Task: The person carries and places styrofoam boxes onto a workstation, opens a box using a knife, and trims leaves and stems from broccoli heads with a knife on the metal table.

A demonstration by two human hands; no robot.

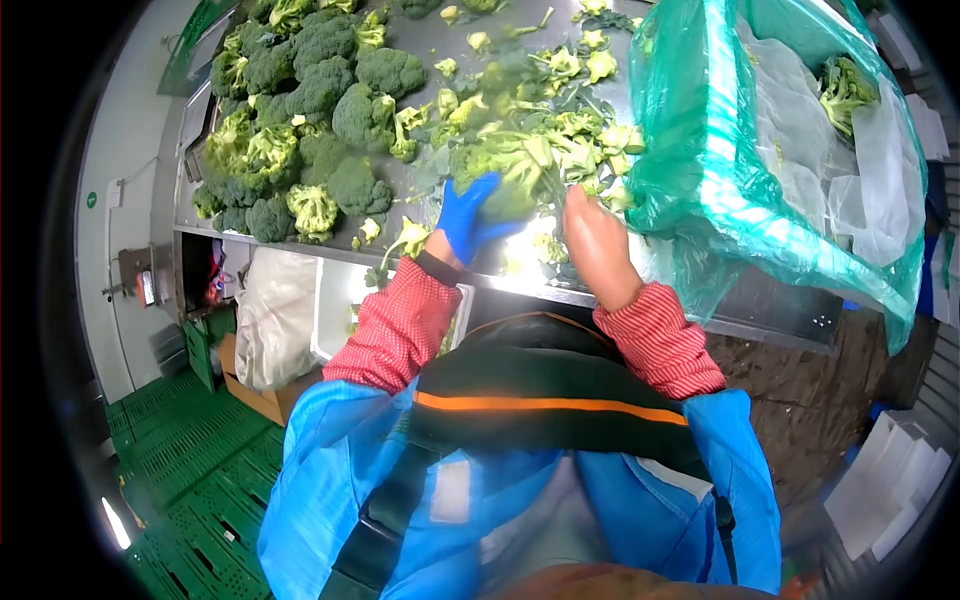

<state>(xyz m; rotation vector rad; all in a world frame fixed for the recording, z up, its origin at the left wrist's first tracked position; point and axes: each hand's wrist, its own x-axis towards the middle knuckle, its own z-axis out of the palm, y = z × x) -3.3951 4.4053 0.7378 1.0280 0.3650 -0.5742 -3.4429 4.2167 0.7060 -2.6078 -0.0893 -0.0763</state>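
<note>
My left hand (463,222), in a blue glove, is wrapped round the side of a broccoli head (512,182), which is smeared by motion with its pale stems pointing right. My bare right hand (597,240) is closed in a fist just right of that broccoli; what it grips, if anything, is hidden. Under and beyond the hands lie cut pale stems and leaf trimmings (585,150) on the metal table (425,55). A small broccoli floret (410,237) lies beside my left wrist.
Several broccoli heads (320,90) are heaped at the table's left. At right stands a crate lined with green plastic film (690,130); inside it are white paper (790,100) and a broccoli head (847,95). A white bin (335,300) sits below the table's front edge.
</note>
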